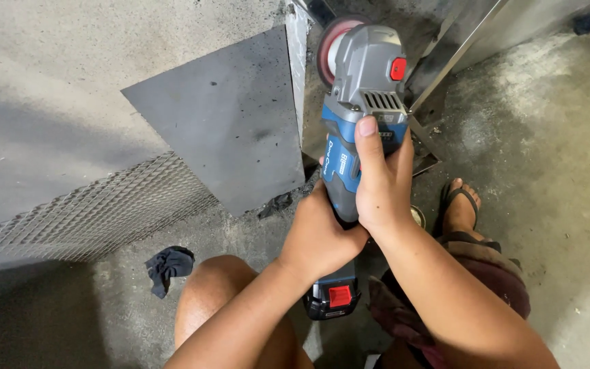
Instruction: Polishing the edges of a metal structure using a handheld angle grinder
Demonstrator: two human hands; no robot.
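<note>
The only labels sit on the cordless angle grinder [360, 116]. A small pale rectangular label [385, 118] lies across the grey head, just below the vent slots. A narrow strip of white lettering on blue [341, 164] runs lengthwise down the body's left side. No packages, signs or screens show.

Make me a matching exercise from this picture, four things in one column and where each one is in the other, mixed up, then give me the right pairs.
Things:
1. grinder
2. dark rag
3. wire mesh
4. sandal

Places:
A. on the foot at the right
B. on the floor beside the left knee
C. gripped by the left hand and right hand
D. along the lower edge of the grey panel at the left

Pairs: 1-C, 2-B, 3-D, 4-A
</note>
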